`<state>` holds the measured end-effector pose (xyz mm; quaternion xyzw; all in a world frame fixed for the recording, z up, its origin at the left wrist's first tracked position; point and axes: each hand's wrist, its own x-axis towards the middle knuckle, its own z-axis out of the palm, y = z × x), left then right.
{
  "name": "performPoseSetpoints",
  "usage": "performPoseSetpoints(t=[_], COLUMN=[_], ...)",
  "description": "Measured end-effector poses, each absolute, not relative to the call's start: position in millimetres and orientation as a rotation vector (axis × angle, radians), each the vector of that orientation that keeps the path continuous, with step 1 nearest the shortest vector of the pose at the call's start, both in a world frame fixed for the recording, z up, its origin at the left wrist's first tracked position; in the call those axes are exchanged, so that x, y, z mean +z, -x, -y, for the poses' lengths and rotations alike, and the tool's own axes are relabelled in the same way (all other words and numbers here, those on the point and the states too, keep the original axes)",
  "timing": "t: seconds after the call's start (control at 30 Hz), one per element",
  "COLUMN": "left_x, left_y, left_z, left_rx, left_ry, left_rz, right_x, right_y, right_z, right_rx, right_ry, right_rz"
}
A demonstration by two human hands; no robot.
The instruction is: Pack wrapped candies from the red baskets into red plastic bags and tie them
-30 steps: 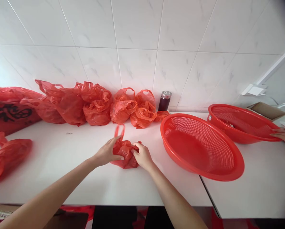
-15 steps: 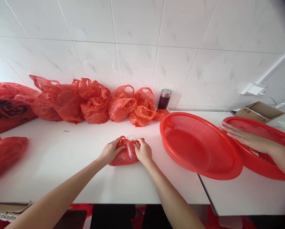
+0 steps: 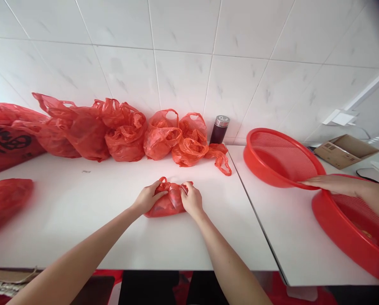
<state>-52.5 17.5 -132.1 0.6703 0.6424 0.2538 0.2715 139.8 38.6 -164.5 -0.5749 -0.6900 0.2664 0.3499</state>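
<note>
A small filled red plastic bag (image 3: 164, 207) rests on the white table in front of me. My left hand (image 3: 147, 198) grips the bag's gathered top on its left side. On the other side, my right hand (image 3: 192, 199) has its fingers closed on the bag's top right part. Thin plastic bulges between the two hands, and a handle loop stands up near my left fingers. What is inside shows only dimly through the plastic.
Several filled red bags (image 3: 125, 142) line the tiled wall beside a dark flask (image 3: 219, 129). Another red bag (image 3: 9, 199) lies at left. A co-worker's hand (image 3: 332, 184) touches a red strainer basket (image 3: 278, 180); a second basket (image 3: 338, 228) and a cardboard box (image 3: 341, 151) are nearby.
The co-worker's hand has pushed one basket back and right onto the other table; the second basket has come nearer the front edge. My hands keep hold of the bag in about the same place.
</note>
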Motion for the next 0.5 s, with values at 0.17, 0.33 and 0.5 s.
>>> performPoseSetpoints(t=[0.17,0.33,0.5], left_x=[-135.0,-130.7,-103.5], left_y=[50.9,61.3,80.6], left_z=[-16.1,-8.1,12.3], left_rx=[0.715,0.807,1.021], left_ry=[-1.738,-1.593,-1.478], left_rz=[-1.75,-1.764,-1.624], right_x=[-163.4,-158.7,-156.8], right_y=[-140.0,-148.4,-163.6], right_z=[-36.6,-31.7,-36.4], right_rx=[0.721,0.839,1.127], right_ry=[1.458,1.332,1.034], right_rz=[1.76,1.621,1.214])
